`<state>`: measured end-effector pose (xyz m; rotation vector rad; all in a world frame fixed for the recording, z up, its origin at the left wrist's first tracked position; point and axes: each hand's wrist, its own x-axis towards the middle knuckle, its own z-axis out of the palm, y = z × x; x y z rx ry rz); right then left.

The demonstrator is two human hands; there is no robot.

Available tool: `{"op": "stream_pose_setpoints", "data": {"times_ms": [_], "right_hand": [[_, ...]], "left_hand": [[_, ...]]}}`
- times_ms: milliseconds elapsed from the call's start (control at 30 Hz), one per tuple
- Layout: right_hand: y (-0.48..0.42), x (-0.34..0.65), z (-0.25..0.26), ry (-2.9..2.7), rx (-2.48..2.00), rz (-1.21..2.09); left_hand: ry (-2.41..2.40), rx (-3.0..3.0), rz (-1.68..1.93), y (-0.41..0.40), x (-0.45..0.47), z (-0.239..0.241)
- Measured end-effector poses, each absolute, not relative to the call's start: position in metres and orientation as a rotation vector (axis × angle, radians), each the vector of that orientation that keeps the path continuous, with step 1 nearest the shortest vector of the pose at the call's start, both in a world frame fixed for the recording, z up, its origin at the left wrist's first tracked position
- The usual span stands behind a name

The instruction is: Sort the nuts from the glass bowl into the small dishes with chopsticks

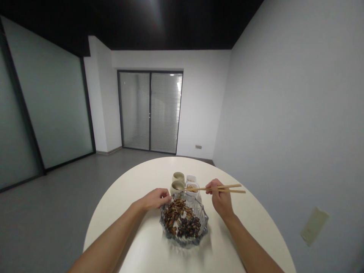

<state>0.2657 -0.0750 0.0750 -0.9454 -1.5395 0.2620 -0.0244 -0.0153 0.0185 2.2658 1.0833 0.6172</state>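
My right hand point(220, 195) is closed around a pair of wooden chopsticks point(231, 189). They reach left across a small white container point(192, 192) holding pale pieces, with their tips by the rim of the nearer green cup point(176, 189). Whether the tips pinch anything is too small to tell. A clear glass bowl point(203, 218) with a scalloped rim stands in front of the cups. Inside it lie brown seeds point(178, 208) at the back and left, and darker seeds point(189, 227) at the front right. My left hand point(157, 198) has curled fingers at the bowl's left back rim.
Behind the nearer vessels stand another green cup point(178, 176) and another small white container point(191, 178). All rest on a round cream table point(136, 182). A white wall point(284, 113) rises close on the right; glass doors point(150, 110) are farther back.
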Motion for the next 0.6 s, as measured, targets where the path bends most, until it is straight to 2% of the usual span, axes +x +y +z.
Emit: {"op": "stream_pose_setpoints", "data": {"times_ms": [600], "right_hand": [[-0.072,0.265,0.063,-1.695,-0.967,0.293]], "left_hand": [[1.077,2.247,0.612,-0.017,-0.023,0.021]]}}
